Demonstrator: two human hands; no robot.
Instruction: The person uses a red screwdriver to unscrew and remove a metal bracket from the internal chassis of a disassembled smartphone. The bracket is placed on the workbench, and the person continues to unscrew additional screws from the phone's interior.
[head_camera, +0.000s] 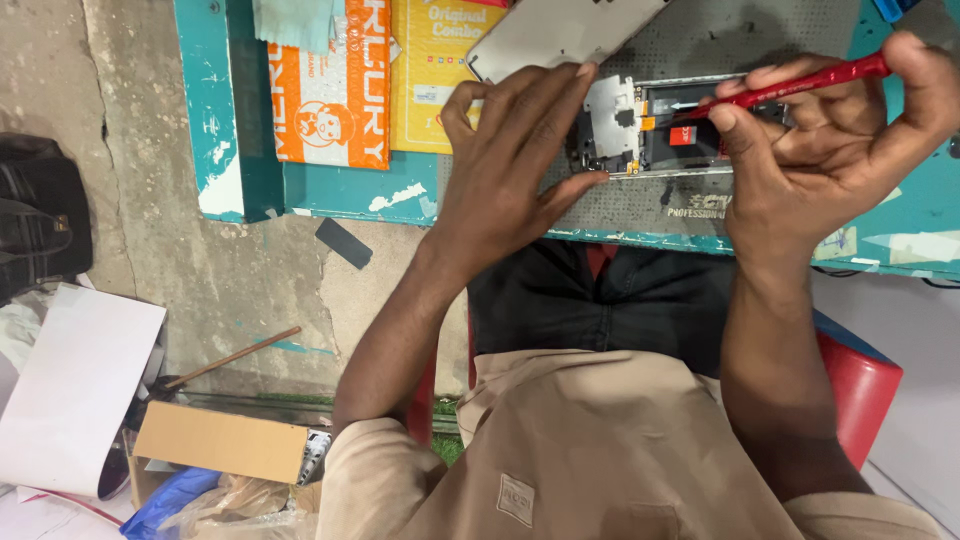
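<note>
An opened phone (660, 125) with its back removed lies on a grey work mat (620, 205) on a teal table. My left hand (510, 160) steadies the phone's left end, fingers spread around the metal shield. My right hand (840, 140) grips a red-handled screwdriver (810, 82), its tip down on the phone's inside near a small red part. The phone's removed back cover (560, 35) lies just beyond, tilted.
Orange (335, 100) and yellow (440, 70) packets lie on the teal table (240, 150) at the left. Below on the concrete floor are a cardboard box (225, 440), white paper (75, 385), a wooden stick (235, 357) and a black bag (40, 215). I sit on a red chair (860, 385).
</note>
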